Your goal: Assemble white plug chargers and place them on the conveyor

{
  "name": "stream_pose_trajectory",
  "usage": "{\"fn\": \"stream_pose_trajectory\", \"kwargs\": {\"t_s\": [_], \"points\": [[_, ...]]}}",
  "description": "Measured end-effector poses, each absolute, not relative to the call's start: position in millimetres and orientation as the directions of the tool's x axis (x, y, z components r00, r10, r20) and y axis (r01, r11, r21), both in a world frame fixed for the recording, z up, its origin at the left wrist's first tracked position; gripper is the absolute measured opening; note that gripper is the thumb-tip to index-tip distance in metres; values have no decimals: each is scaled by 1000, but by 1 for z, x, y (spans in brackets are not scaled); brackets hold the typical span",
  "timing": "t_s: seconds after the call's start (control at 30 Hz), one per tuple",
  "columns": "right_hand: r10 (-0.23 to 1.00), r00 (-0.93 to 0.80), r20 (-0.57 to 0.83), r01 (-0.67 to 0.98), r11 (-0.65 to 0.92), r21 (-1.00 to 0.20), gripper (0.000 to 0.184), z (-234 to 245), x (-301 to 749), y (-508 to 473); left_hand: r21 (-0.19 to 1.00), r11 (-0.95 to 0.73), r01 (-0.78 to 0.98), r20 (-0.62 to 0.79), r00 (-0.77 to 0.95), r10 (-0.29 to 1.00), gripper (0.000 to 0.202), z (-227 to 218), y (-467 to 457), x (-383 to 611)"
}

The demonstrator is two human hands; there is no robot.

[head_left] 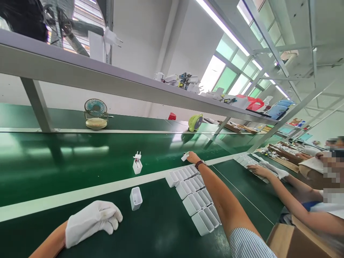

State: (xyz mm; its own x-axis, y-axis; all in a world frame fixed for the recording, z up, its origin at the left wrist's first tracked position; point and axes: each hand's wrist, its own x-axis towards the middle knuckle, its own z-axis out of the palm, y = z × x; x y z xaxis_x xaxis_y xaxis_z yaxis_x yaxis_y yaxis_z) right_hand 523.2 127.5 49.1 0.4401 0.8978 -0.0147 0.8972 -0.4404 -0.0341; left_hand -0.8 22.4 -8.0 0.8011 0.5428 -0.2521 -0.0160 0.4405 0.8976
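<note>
My left hand (92, 219), in a white glove, rests on the green bench with its fingers curled under; nothing shows inside it. A single empty white housing (135, 197) stands just to its right. My bare right hand (191, 157), a watch on the wrist, is stretched far out over the conveyor belt (67, 161) and pinches a small white charger part (185, 156). Below that arm lie rows of empty white housings (195, 195). A white housing with a pronged plug on top (137, 163) stands on the belt.
A grey shelf (80, 73) runs overhead, carrying chargers and clutter. A teal desk fan (96, 114) and a green fan (195, 122) stand beyond the belt. At right a co-worker's arm (285, 191) reaches to another group of white parts. A cardboard box (292, 240) is at bottom right.
</note>
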Motion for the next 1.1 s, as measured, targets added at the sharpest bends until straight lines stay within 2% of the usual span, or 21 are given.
{"fn": "stream_pose_trajectory", "kwargs": {"t_s": [0.13, 0.3, 0.5, 0.57, 0.67, 0.77, 0.9, 1.0, 1.03, 1.1], "points": [[897, 437, -67, 898, -439, -24, 32, 41, 517, 144, 892, 451, -25, -251, 803, 541, 38, -9, 24, 1], [931, 363, -34, 929, -365, -62, 33, 55, 502, 149, 887, 459, -40, -244, 804, 542, 38, -6, 25, 1], [992, 101, 70, 983, -89, -158, 30, 99, 460, 125, 891, 451, -50, -229, 809, 541, 37, -7, 27, -2], [995, -3, 99, 983, 21, -182, 24, 110, 438, 105, 895, 443, -46, -229, 806, 546, 36, -7, 27, -3], [979, -155, 134, 964, 180, -194, 26, 117, 404, 63, 905, 422, -48, -225, 788, 572, 36, -7, 28, -4], [947, -278, 161, 939, 303, -162, 26, 109, 373, 10, 922, 384, -50, -217, 755, 619, 36, -6, 25, -5], [876, -453, 165, 882, 468, -61, 22, 79, 344, -67, 944, 328, -39, -205, 709, 674, 40, -6, 21, -4], [753, -632, 182, 774, 622, 119, 22, 57, 335, -115, 959, 282, -16, -196, 681, 706, 41, -9, 19, -2], [735, -651, 191, 759, 637, 137, 23, 52, 333, -128, 964, 264, 2, -197, 671, 715, 41, -9, 19, -1], [732, -647, 213, 759, 644, 93, 24, 46, 331, -146, 974, 218, 58, -204, 637, 744, 41, -11, 20, 1]]}}
